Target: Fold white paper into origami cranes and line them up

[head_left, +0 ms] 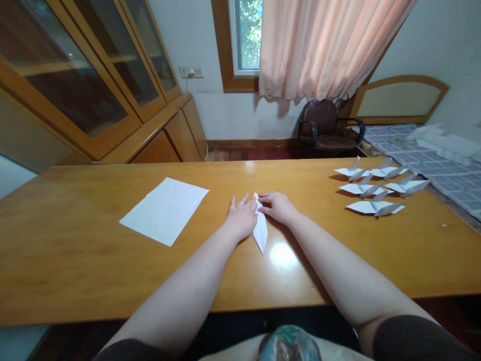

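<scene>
A narrow folded piece of white paper [260,233], pointed at both ends, lies on the table in front of me. My left hand [242,218] rests flat on its left side with the fingers stretched forward and spread. At the paper's upper right edge is my right hand [277,206], its fingers bent inward and touching the paper near the far tip. Whether those fingertips pinch the paper or only press on it, I cannot make out. To the left lies a flat white sheet of paper [165,210], turned at an angle.
Several folded white paper cranes [376,206] stand at the right of the wooden table [75,260]. Behind the table are a brown armchair [323,123] and a bed [436,160]. A glass-door cabinet [128,100] stands at the left.
</scene>
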`<state>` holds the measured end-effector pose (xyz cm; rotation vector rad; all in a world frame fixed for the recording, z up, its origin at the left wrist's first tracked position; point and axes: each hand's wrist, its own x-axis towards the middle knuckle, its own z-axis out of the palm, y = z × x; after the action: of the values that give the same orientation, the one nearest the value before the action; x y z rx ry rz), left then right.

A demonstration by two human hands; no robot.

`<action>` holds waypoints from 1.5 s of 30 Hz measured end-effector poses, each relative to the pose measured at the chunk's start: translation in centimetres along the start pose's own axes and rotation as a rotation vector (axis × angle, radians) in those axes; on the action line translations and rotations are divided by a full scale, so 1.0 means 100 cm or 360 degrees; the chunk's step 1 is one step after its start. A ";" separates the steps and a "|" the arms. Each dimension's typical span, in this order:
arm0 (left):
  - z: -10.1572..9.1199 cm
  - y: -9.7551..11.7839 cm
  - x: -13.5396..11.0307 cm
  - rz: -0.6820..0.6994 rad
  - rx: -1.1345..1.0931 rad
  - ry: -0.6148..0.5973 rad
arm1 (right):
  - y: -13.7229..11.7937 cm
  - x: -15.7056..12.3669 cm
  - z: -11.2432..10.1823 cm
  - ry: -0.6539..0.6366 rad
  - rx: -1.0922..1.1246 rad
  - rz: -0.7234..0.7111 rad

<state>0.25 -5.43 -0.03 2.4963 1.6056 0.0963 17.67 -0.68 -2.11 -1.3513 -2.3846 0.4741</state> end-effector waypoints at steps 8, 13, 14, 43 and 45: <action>0.004 -0.006 0.007 -0.0065 -0.0145 -0.0077 | 0.001 -0.001 0.000 0.0005 0.0114 -0.0020; 0.008 -0.014 0.012 -0.0101 -0.0274 -0.0036 | -0.002 -0.005 -0.009 0.0034 0.0075 -0.0148; 0.007 -0.016 0.011 -0.0074 -0.0293 -0.0038 | -0.002 -0.006 -0.011 0.0016 0.0095 -0.0204; -0.031 -0.006 -0.018 0.0492 -0.0333 -0.0135 | 0.014 -0.009 -0.021 -0.0259 0.0324 -0.0252; -0.029 -0.003 -0.016 0.0399 -0.0332 -0.0108 | 0.013 -0.010 -0.023 -0.0303 0.0353 -0.0207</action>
<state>-1.15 -6.46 2.88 2.4937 1.1843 0.1981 20.22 -0.63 -0.83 -1.0903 -2.4623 0.8348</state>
